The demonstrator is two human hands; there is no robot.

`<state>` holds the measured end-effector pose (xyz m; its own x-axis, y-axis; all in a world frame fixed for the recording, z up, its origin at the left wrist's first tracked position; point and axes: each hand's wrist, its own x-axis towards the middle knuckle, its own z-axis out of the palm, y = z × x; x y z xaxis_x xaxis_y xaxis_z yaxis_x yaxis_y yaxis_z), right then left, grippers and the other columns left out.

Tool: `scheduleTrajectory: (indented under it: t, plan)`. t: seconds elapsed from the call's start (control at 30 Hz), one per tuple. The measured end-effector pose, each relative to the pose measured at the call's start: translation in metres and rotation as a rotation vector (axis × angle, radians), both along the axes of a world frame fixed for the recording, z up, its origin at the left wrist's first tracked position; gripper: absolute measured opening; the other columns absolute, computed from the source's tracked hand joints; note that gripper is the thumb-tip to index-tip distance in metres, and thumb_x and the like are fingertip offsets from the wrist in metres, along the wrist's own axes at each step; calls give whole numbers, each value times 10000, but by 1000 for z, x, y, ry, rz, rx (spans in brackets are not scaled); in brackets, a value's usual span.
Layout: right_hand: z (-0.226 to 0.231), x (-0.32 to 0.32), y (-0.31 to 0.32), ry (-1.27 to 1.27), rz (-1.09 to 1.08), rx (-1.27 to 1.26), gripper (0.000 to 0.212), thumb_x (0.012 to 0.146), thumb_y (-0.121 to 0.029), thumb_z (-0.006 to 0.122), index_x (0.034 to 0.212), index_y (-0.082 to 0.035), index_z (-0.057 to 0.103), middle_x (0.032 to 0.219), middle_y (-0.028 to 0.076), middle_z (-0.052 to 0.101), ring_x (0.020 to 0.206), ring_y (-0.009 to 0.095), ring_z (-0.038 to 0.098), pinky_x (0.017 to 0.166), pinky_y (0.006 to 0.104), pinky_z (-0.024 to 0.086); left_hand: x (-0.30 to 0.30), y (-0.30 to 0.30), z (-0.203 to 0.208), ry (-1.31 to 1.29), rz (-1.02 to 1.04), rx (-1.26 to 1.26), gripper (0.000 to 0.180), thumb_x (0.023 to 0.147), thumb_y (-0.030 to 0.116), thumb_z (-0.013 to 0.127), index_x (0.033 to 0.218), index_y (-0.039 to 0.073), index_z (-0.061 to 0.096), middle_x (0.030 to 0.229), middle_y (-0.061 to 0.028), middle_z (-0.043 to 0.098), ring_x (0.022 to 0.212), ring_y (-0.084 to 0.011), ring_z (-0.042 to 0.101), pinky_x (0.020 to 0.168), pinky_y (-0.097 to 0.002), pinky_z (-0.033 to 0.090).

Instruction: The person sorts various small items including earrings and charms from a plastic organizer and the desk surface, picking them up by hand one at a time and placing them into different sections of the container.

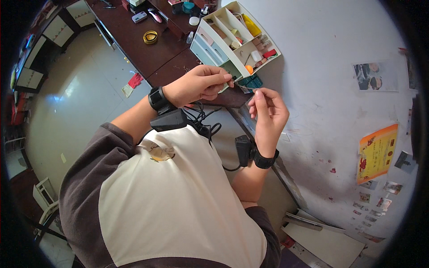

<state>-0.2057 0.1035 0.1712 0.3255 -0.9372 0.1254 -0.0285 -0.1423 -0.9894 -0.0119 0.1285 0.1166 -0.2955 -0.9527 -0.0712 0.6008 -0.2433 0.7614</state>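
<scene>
My left hand (201, 84) is raised over the corner of the dark table, its thumb and forefinger pinched together. My right hand (271, 109) is held a little lower and to the right, also with thumb and forefinger closed at the tips. A thin, light strand (243, 86) seems to run between the two pinches; it is too fine to tell its kind. Just beyond the fingers stands a white desktop organizer (243, 67) with open compartments on top and pale drawers. A dark green basket-like thing (251, 81) shows between my hands and the organizer.
On the dark red table (174, 58) lie a yellow tape roll (150, 37) and a pink-and-white device (155, 16). Black cables (206, 123) hang below my left wrist. A wall (313, 111) with photos rises at the right. Red cloth (135, 80) lies on the floor.
</scene>
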Motion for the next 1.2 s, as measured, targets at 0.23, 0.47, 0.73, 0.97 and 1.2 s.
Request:
scheduleTrajectory:
  t: [0.23,0.47,0.73,0.97,1.2]
  plan:
    - [-11,4,5,28,88,57,126,874,-97,620,947,6,629,739,16,613,631,52,544,556,182,416,5,0,5,249,-61,30,227,966,208,483,958,13,599,567,87,322,487,-18,266,444,-192,226]
    - [-31,2,-9,172,194,224,164,852,-90,640,983,7,633,907,35,643,722,74,594,615,206,454,2,-5,3,-440,195,-215,231,948,205,526,988,4,633,669,47,490,574,-31,412,500,-207,342]
    - [-47,10,-18,110,318,40,396,848,-58,636,1222,1,522,959,70,658,822,90,621,717,223,488,4,-2,2,-910,184,-486,200,889,149,595,953,-36,637,849,-92,564,735,-161,530,670,-283,441]
    - [-47,13,-29,187,300,97,177,847,-65,642,993,35,645,833,65,676,735,89,625,668,221,493,9,-2,5,-993,275,-499,215,875,174,620,940,-26,661,832,-73,569,696,-131,497,618,-274,418]
    - [-41,13,-48,241,234,-226,135,834,-89,663,895,31,650,813,52,632,676,78,572,619,214,453,9,-16,-21,-729,287,-298,267,898,228,608,1021,0,672,725,7,602,608,-38,428,506,-223,345]
